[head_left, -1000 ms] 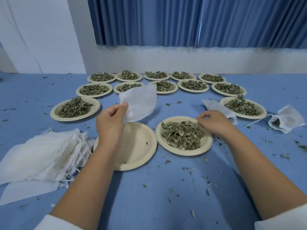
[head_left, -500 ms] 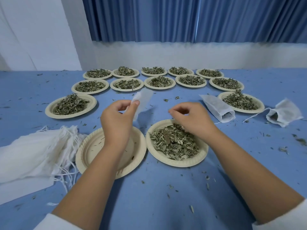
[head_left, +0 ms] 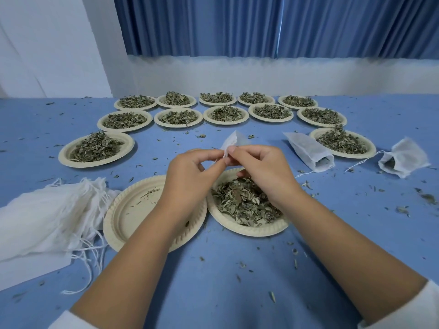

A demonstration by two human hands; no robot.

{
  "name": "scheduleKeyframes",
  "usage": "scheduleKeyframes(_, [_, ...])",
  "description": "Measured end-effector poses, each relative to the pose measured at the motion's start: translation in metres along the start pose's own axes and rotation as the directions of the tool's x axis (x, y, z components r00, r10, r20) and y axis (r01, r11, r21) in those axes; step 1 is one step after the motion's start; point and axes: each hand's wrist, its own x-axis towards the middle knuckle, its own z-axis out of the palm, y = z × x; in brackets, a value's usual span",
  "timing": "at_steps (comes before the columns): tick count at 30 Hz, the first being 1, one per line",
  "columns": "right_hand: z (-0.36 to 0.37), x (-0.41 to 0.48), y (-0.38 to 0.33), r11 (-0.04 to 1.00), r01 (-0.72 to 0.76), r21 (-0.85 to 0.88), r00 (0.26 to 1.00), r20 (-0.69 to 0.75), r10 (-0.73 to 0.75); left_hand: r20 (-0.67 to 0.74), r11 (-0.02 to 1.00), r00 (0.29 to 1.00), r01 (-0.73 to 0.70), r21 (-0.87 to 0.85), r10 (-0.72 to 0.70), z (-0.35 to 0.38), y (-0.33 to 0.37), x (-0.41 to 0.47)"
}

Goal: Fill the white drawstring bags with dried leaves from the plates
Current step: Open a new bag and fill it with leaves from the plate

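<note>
Empty bag (head_left: 234, 141) is held above the near leaf plate (head_left: 240, 230), mouth edge pinched in both grips: left hand (head_left: 190, 179), right hand (head_left: 263, 169). Right hand is newly brought up from the leaves (head_left: 244, 203). Mouth-opening is judged underway, and nothing is filled yet.

One white drawstring bag (head_left: 234, 141), flat and limp, is pinched at its near edge by the fingers (head_left: 206, 155) of left hand (head_left: 190, 176) and right hand (head_left: 263, 169). It stands up beyond them. Just below the fingers is a plate (head_left: 247, 230) heaped with dried leaves (head_left: 242, 200). To their left is a near-empty plate (head_left: 133, 210). Part-filled bags (head_left: 308, 150) lie well right of them, and a stack of unused bags (head_left: 47, 214) lies far left.
</note>
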Motion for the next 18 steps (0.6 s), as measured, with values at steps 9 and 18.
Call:
scheduleKeyframes(9, [0.0015,-0.0034,0.0015,0.978,0.122,-0.169,0.991,-0.029,-0.129,0.036,0.994,0.998,0.062,-0.095,-0.059,-0.0015,0.0002,0.0003])
scheduleKeyframes(18, [-0.0038,0.0004,0.0023,0.962,0.123,-0.245,0.990,-0.036,-0.136,-0.309,0.998,0.949,0.050,-0.041,-0.061,-0.0026,0.0024,0.0013])
